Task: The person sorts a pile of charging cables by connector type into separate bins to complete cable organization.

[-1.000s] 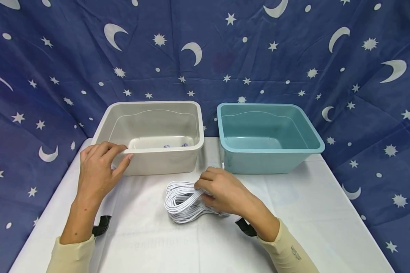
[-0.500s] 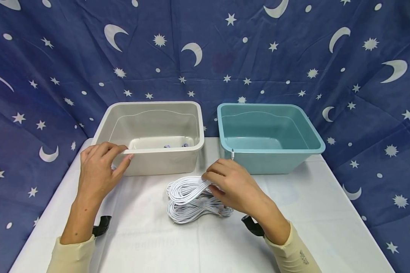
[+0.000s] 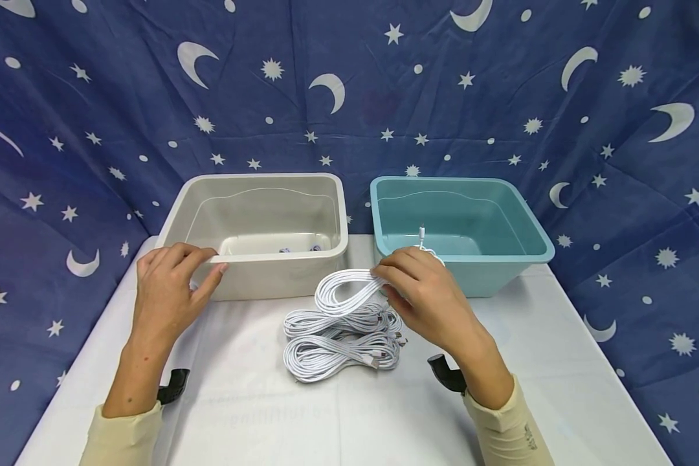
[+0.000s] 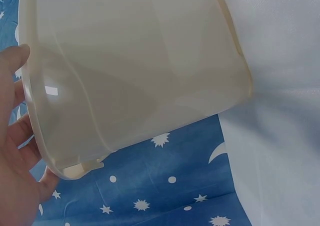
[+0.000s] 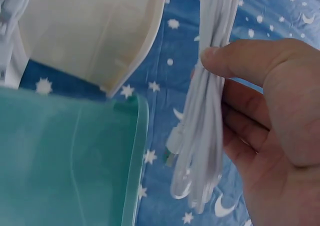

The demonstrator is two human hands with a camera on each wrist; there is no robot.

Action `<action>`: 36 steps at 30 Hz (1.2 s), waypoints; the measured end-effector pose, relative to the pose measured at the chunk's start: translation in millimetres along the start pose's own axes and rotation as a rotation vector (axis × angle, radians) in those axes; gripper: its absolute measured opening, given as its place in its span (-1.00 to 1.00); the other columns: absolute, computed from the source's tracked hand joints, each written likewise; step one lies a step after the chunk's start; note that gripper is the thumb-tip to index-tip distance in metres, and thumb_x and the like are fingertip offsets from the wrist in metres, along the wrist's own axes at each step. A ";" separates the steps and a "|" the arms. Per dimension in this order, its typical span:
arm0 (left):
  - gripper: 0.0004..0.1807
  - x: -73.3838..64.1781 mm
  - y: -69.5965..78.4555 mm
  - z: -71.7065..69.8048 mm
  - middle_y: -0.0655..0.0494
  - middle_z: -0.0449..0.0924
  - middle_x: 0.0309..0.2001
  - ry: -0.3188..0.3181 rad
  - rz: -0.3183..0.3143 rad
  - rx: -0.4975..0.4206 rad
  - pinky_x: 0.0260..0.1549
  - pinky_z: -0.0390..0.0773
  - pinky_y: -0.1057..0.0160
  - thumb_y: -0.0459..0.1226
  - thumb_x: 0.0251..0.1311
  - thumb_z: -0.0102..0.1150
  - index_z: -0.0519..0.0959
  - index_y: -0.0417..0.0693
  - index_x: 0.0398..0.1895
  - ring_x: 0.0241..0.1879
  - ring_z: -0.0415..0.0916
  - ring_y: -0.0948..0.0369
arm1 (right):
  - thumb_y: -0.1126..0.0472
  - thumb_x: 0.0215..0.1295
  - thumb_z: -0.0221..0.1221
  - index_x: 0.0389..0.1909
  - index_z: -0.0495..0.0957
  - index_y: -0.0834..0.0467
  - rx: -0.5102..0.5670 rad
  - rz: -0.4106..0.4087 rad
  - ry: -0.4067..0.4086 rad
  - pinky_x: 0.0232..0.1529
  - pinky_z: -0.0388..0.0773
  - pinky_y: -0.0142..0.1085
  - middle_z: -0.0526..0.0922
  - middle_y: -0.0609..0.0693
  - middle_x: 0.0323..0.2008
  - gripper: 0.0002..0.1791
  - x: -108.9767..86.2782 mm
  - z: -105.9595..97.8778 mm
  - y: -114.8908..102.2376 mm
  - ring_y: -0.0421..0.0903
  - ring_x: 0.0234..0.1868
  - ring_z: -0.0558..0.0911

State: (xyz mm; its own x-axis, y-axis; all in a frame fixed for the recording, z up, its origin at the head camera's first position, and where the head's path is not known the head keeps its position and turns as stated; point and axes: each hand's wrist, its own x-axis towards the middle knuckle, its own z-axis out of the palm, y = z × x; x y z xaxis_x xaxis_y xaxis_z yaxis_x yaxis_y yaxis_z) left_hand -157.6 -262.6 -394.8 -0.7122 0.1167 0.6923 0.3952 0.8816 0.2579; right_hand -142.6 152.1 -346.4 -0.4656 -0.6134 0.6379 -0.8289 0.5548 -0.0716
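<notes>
Dial read from you, twelve straight ahead. White cloth [image 3: 256, 421] under everything; navy moon-and-star drape [image 3: 349, 39] from ten round to two.

Counts, left to right. Hands: two. Your left hand [image 3: 171, 281], between ten and eleven, fingers over and thumb outside, pinching the rim of the gray bin [image 3: 279, 279]. Bins: two, gray at eleven, teal bin [image 3: 489, 277] at one. Small purplish items [image 3: 315, 247] on the gray floor: two visible, too small to identify. White cable bundles [image 3: 320, 359] stacked at twelve: at least two, overlap hides the exact number. One more, the held bundle [image 5: 202, 118], just past twelve, pinched between thumb and fingers of your right hand [image 3: 422, 291] at one.

Against half a second ago: left hand and gray bin unmoved; held bundle farther from you and rightward, its plug now against the teal interior; more of the stack uncovered.
</notes>
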 end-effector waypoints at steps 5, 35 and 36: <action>-0.69 0.2 0.1 -0.1 0.00 0.61 -0.26 0.005 0.006 -0.002 0.14 0.22 -0.17 -0.08 0.15 0.39 0.71 -0.06 -0.14 -0.14 0.53 -0.05 | 0.47 0.17 0.28 -0.04 0.66 0.20 0.012 0.023 0.073 0.13 0.46 -0.12 0.65 0.03 -0.08 -0.67 -1.7 -5.1 12.3 0.03 0.03 0.59; -0.66 -1.1 -1.5 0.6 0.00 0.60 -0.24 -0.016 -0.012 0.011 0.16 0.20 -0.16 -0.05 0.17 0.38 0.70 -0.06 -0.11 -0.12 0.52 -0.05 | 0.58 0.18 0.23 -0.09 0.67 0.27 -0.141 0.288 0.262 0.23 0.38 -0.10 0.67 0.13 -0.09 -0.69 -32.4 -13.5 89.2 0.14 0.07 0.56; -0.66 -1.1 -1.7 0.6 0.01 0.60 -0.24 -0.016 -0.013 0.011 0.16 0.20 -0.16 -0.05 0.17 0.39 0.70 -0.06 -0.11 -0.11 0.52 -0.05 | 0.58 0.18 0.23 -0.09 0.67 0.27 -0.144 0.293 0.261 0.23 0.38 -0.09 0.67 0.13 -0.09 -0.69 -33.3 -13.3 90.5 0.14 0.07 0.56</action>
State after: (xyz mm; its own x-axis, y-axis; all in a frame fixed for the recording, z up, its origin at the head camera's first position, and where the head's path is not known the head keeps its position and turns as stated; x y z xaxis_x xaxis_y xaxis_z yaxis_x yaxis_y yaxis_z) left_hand -157.9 -264.0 -396.4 -0.7262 0.1126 0.6782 0.3800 0.8878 0.2595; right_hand -198.0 230.2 -363.9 -0.5655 -0.2650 0.7810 -0.6125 0.7691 -0.1825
